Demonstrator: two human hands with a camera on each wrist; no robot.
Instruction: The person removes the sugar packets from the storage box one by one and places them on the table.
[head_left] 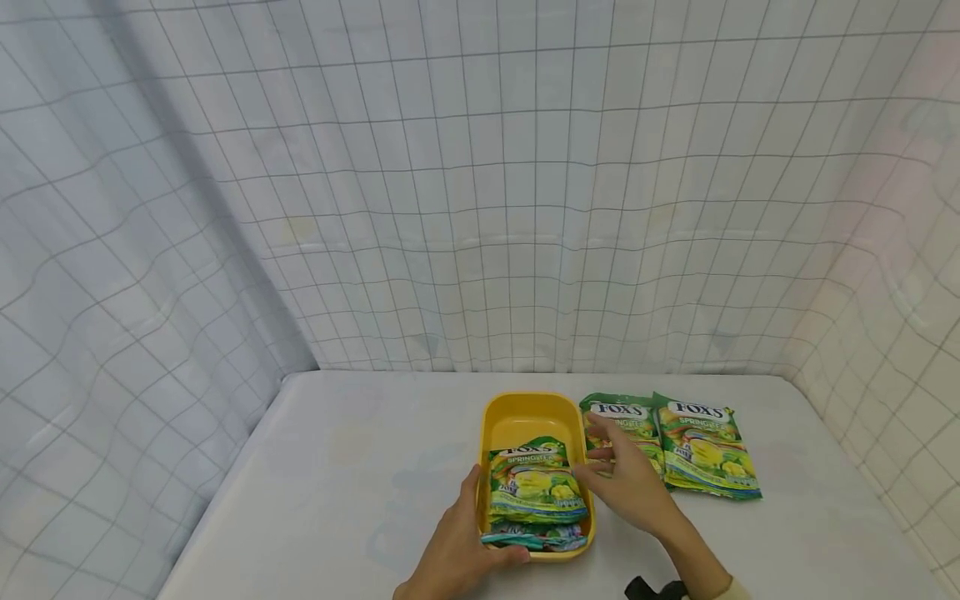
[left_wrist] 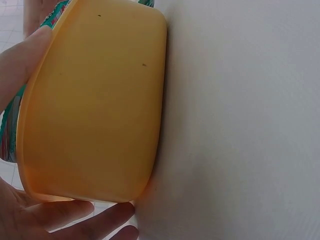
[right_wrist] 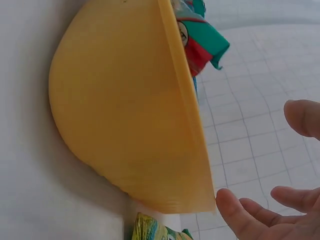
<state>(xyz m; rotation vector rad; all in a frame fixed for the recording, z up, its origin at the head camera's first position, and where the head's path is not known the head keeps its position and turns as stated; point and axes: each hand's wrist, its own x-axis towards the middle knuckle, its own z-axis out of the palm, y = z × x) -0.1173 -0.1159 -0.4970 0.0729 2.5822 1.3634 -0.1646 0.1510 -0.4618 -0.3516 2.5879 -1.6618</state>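
A yellow plastic tub [head_left: 525, 410] stands on the white table with a green FOX'S candy bag [head_left: 532, 483] lying on top of other packets in its near part. My left hand [head_left: 457, 542] holds the tub's near left corner, thumb at the near rim and fingers along the left side; the left wrist view shows the tub's wall [left_wrist: 100, 105] between them. My right hand [head_left: 626, 479] is at the tub's right rim, fingers spread and nothing held. In the right wrist view, its fingertips [right_wrist: 229, 202] are close to the rim; whether they touch cannot be told.
Two more green FOX'S bags lie right of the tub: one bag [head_left: 622, 410] partly behind my right hand, the other bag [head_left: 708, 450] farther right. White grid-patterned curtains [head_left: 510, 208] surround the table [head_left: 360, 450] at the back and sides.
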